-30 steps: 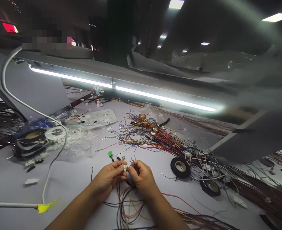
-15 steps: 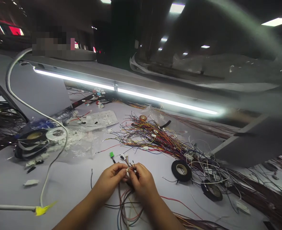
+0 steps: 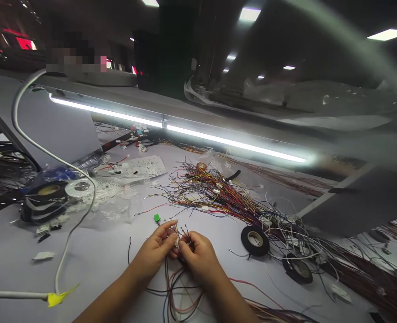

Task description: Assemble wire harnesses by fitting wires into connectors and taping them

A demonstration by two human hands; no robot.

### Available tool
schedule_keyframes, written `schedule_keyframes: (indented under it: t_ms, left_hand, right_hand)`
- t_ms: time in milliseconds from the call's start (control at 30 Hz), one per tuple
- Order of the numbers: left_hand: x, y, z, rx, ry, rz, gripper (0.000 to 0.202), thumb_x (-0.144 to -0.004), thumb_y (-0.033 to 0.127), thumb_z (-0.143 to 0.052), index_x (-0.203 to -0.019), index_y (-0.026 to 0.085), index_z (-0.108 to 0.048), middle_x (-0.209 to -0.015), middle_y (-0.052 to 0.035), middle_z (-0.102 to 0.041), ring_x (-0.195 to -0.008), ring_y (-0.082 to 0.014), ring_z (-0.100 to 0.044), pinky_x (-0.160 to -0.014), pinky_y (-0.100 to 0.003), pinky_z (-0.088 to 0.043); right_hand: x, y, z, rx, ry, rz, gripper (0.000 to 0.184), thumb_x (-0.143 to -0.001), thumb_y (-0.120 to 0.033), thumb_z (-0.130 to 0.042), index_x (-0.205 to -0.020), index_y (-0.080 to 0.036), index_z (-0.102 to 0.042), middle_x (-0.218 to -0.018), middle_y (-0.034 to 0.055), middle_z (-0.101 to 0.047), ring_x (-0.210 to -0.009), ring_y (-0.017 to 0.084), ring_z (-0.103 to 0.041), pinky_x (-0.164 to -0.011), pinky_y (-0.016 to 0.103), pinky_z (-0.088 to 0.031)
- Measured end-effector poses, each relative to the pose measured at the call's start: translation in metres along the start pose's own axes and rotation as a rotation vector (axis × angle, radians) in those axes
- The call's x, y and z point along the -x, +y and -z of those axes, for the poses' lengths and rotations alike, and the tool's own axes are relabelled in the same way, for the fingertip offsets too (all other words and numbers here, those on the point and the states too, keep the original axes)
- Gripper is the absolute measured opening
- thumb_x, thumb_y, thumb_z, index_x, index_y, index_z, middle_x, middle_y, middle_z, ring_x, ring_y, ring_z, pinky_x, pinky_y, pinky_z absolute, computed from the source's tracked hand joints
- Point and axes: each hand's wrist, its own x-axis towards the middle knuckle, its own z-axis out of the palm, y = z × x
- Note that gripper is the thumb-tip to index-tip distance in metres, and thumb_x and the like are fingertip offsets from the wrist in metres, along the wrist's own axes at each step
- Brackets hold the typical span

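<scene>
Close together at the front middle of the table, both hands work on a bunch of thin wires. My left hand (image 3: 158, 246) pinches a small white connector (image 3: 177, 242) between thumb and fingers, its index finger stretched upward. My right hand (image 3: 198, 253) is closed on wires beside the connector, and several terminal-tipped wire ends (image 3: 185, 229) stick up between the hands. A green connector (image 3: 157, 218) on dark leads lies just beyond my left fingers. Below the hands, loops of black, red and blue wire (image 3: 176, 291) hang down over the table. The fingertips partly hide the connector.
A large bundle of coloured wires (image 3: 218, 193) spreads behind the hands. Black tape rolls (image 3: 255, 241) lie at right. At left are plastic bags (image 3: 117, 197), another tape roll (image 3: 50, 190) and a white cable (image 3: 63, 255) with yellow tape. A lit tube lamp (image 3: 232, 143) spans the back.
My left index finger has lifted and straightened away from the connector. The right hand has shifted slightly down, and the wire ends between the hands have changed position.
</scene>
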Motion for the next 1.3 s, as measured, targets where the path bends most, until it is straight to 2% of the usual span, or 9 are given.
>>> schedule_keyframes:
  t_ms: [167, 400, 600, 733, 900, 1000, 1100, 1200, 1300]
  left_hand:
    - [-0.003, -0.002, 0.006, -0.097, -0.004, 0.06, 0.043, -0.072, 0.044, -0.075, -0.103, 0.017, -0.066, -0.063, 0.0016, -0.062, -0.054, -0.0126, -0.055, -0.056, -0.025, -0.046]
    - [0.0, 0.003, 0.003, -0.144, -0.018, -0.037, 0.042, -0.075, 0.045, -0.072, -0.106, 0.02, -0.061, -0.071, 0.0034, -0.058, -0.054, -0.0116, -0.054, -0.054, -0.025, -0.047]
    - [0.001, 0.0, 0.008, -0.248, -0.056, -0.003, 0.029, -0.08, 0.047, -0.066, -0.087, 0.019, -0.064, -0.061, 0.0027, -0.059, -0.054, -0.0143, -0.055, -0.057, -0.026, -0.046]
    - [-0.001, 0.001, 0.006, -0.07, -0.068, 0.075, 0.032, -0.074, 0.044, -0.074, -0.088, 0.017, -0.065, -0.067, 0.0015, -0.063, -0.058, -0.0128, -0.057, -0.058, -0.024, -0.046]
    - [0.004, 0.007, 0.001, 0.306, -0.093, 0.234, 0.029, -0.073, 0.023, -0.079, -0.096, 0.017, -0.063, -0.079, 0.0004, -0.064, -0.07, -0.009, -0.061, -0.073, -0.021, -0.05]
    - [0.006, 0.013, -0.001, 0.427, -0.12, 0.252, 0.025, -0.078, 0.015, -0.074, -0.096, 0.019, -0.057, -0.085, -0.0011, -0.065, -0.08, -0.0125, -0.065, -0.082, -0.028, -0.052]
    - [0.006, 0.016, -0.003, 0.478, -0.072, 0.227, 0.024, -0.08, 0.014, -0.071, -0.09, 0.021, -0.05, -0.092, -0.0018, -0.065, -0.093, -0.0175, -0.066, -0.088, -0.035, -0.052]
    - [0.005, 0.017, -0.004, 0.45, -0.007, 0.216, 0.026, -0.081, 0.012, -0.069, -0.089, 0.021, -0.047, -0.086, -0.0001, -0.063, -0.079, -0.0124, -0.066, -0.069, -0.022, -0.054]
    - [0.004, 0.016, -0.005, 0.447, 0.01, 0.202, 0.027, -0.08, 0.009, -0.068, -0.09, 0.021, -0.047, -0.08, 0.003, -0.059, -0.062, -0.0065, -0.059, -0.052, -0.015, -0.046]
  right_hand:
    - [0.0, 0.001, 0.001, -0.051, -0.043, -0.021, 0.015, -0.083, -0.026, -0.054, -0.071, -0.018, -0.055, -0.067, -0.0012, -0.057, -0.06, 0.012, -0.049, -0.054, 0.021, -0.037]
    - [-0.001, -0.002, 0.004, -0.105, -0.061, -0.038, 0.013, -0.082, -0.025, -0.056, -0.071, -0.018, -0.057, -0.065, -0.003, -0.054, -0.059, 0.01, -0.045, -0.054, 0.021, -0.035]
    - [0.0, -0.004, 0.006, -0.185, -0.009, -0.029, 0.012, -0.081, -0.029, -0.059, -0.083, -0.018, -0.065, -0.074, -0.0006, -0.06, -0.062, 0.012, -0.05, -0.056, 0.021, -0.04]
    - [0.0, -0.001, 0.006, -0.127, 0.058, 0.037, 0.018, -0.084, -0.032, -0.057, -0.076, -0.017, -0.063, -0.072, 0.0004, -0.06, -0.067, 0.013, -0.052, -0.063, 0.023, -0.042]
    - [0.0, 0.006, 0.004, -0.271, 0.064, -0.072, 0.022, -0.086, -0.04, -0.054, -0.076, -0.019, -0.051, -0.051, -0.0076, -0.044, -0.044, 0.008, -0.038, -0.043, 0.019, -0.031]
    - [-0.002, 0.009, 0.004, -0.454, 0.047, -0.184, 0.028, -0.086, -0.048, -0.052, -0.08, -0.021, -0.047, -0.044, -0.0094, -0.044, -0.036, 0.008, -0.034, -0.037, 0.019, -0.027]
    - [-0.004, 0.011, 0.004, -0.555, 0.08, -0.243, 0.032, -0.086, -0.052, -0.052, -0.083, -0.021, -0.046, -0.049, -0.0062, -0.053, -0.038, 0.009, -0.042, -0.04, 0.019, -0.034]
    - [-0.003, 0.01, 0.005, -0.505, 0.128, -0.176, 0.03, -0.087, -0.049, -0.054, -0.084, -0.019, -0.049, -0.06, -0.0038, -0.055, -0.049, 0.009, -0.047, -0.049, 0.021, -0.04]
    - [-0.001, 0.007, 0.005, -0.33, 0.133, -0.061, 0.023, -0.086, -0.04, -0.056, -0.08, -0.018, -0.054, -0.062, -0.0051, -0.047, -0.054, 0.009, -0.039, -0.051, 0.02, -0.034]
